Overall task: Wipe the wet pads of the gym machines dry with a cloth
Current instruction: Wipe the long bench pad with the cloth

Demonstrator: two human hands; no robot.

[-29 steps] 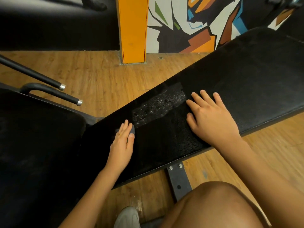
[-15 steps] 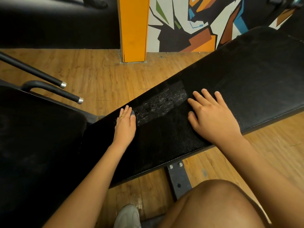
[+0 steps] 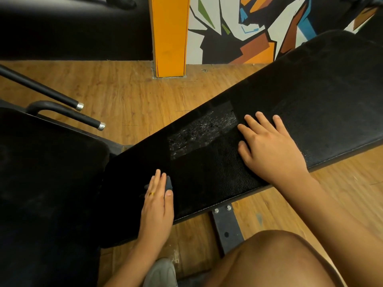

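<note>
Head view, items listed by place relative to the long pad.

1. Long pad (image 3: 310,104): black, textured, running slantwise from lower left to upper right above the floor.
2. Wet patch (image 3: 203,133): 1 glistening, roughly rectangular area on the long pad's middle, toward its far edge.
3. Left hand (image 3: 157,206): on the long pad's lower-left end, palm down, fingers straight and together, pressing flat on the cloth rather than curling round it. A yellow ring (image 3: 152,194) sits on 1 finger.
4. Cloth (image 3: 169,183): small, dark grey-blue, under the left fingers on the long pad. Only a corner shows, beside the thumb and well apart from the wet patch.
5. Right hand (image 3: 271,150): flat on the long pad's middle, fingers spread, holding nothing. Its fingertips lie just beside the wet patch's right edge.
6. Bracket (image 3: 226,224): dark metal with 2 bolts, under the long pad's near edge.
7. Second pad (image 3: 51,183): black, left of the long pad's lower end.
8. Bars (image 3: 91,121): 2, black with chrome tips, left of the long pad.
9. Floor (image 3: 134,100): wood planks, beneath and beyond the long pad.
10. Pillar (image 3: 170,38): orange, beyond the long pad.
11. Mural (image 3: 248,27): angular, multicoloured, beyond the long pad.
12. Knee (image 3: 269,262) and grey shoe (image 3: 160,274): on the near side of the long pad.
</note>
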